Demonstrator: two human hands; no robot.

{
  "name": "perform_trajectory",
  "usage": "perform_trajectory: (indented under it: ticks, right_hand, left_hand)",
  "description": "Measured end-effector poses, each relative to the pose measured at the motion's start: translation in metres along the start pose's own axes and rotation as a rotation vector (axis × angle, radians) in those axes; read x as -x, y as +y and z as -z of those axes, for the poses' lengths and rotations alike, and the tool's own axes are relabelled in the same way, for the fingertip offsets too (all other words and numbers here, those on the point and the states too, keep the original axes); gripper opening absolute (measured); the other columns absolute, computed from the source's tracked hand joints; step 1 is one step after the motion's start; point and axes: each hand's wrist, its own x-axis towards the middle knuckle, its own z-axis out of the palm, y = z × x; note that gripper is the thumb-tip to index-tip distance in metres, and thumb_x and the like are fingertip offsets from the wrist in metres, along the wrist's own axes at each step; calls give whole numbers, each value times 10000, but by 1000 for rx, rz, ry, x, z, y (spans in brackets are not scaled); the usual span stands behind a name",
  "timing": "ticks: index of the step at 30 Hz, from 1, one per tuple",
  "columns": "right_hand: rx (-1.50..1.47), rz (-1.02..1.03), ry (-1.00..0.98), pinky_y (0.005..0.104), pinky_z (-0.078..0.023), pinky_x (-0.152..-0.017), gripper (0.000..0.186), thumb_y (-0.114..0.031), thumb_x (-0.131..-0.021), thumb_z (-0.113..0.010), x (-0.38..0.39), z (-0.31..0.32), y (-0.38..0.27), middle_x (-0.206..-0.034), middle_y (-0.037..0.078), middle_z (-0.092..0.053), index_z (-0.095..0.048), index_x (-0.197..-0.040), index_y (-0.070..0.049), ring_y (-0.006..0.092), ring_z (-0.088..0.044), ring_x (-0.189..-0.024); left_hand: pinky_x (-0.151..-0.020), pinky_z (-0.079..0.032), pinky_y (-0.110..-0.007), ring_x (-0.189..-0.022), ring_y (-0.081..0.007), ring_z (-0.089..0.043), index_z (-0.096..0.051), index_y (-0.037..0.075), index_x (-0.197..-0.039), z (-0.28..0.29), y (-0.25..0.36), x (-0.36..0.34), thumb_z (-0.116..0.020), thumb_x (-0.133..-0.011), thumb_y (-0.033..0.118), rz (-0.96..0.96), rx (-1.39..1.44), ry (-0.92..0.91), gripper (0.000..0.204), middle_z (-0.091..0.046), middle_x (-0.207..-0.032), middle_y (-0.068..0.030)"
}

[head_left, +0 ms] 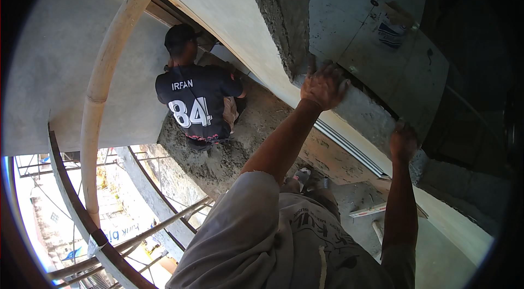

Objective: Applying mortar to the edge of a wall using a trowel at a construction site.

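Note:
My left hand (325, 87) lies on a rough grey concrete sill (364, 117), beside the foot of an unfinished cement edge (278, 10). Its fingers are spread over the sill. Farther right along the same sill, my right hand (404, 141) is closed on the edge with curled fingers, partly lost in shadow. Both arms reach forward from my body. Below the sill, a stack of long pale metal strips (352, 149) rests along the wall.
A co-worker (196, 92) in a dark shirt and cap crouches at left on the cement-covered floor (262, 119). A bamboo pole (103, 70) and scaffold bars (147, 240) border an open drop. Beyond the sill, a bag (394, 29) stands on a tiled floor (349, 21).

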Motion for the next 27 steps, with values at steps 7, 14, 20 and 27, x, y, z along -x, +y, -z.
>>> perform_trajectory:
  ticks: [7,14,20,27]
  right_hand:
    - [5,-11,-9,598,-405,-1008,431,-430,-1008,-459,1,3,-3,-1292,178,-635,-651,-1265,-143,395,-611,-1181]
    - [-20,-18,5,600,-403,-1011,442,-429,-1006,-466,0,0,1,-1300,176,-631,-643,-1267,-120,396,-604,-1190]
    - [-10,-16,-3,596,-418,-990,435,-428,-999,-480,0,1,-1,-1279,177,-643,-662,-1240,-115,398,-620,-1160]
    - [-8,6,54,589,-450,-940,416,-422,-992,-490,1,2,-1,-1189,181,-684,-696,-1165,-105,398,-652,-1091]
  left_hand:
    - [-1208,-166,-612,-1368,-250,-483,-642,92,-1255,-5,-3,1,-502,-978,465,-3,-19,66,485,-617,-1340,-94]
    - [-1200,-177,-624,-1361,-249,-483,-647,90,-1229,-7,-3,0,-511,-977,458,-7,-21,62,467,-619,-1322,-93]
    - [-1203,-182,-616,-1365,-255,-478,-646,87,-1239,-8,-2,1,-515,-974,460,-14,-4,95,476,-619,-1323,-97]
    - [-1205,-176,-610,-1361,-254,-482,-649,83,-1237,-9,-2,1,-512,-974,456,-24,-16,117,477,-618,-1328,-97]
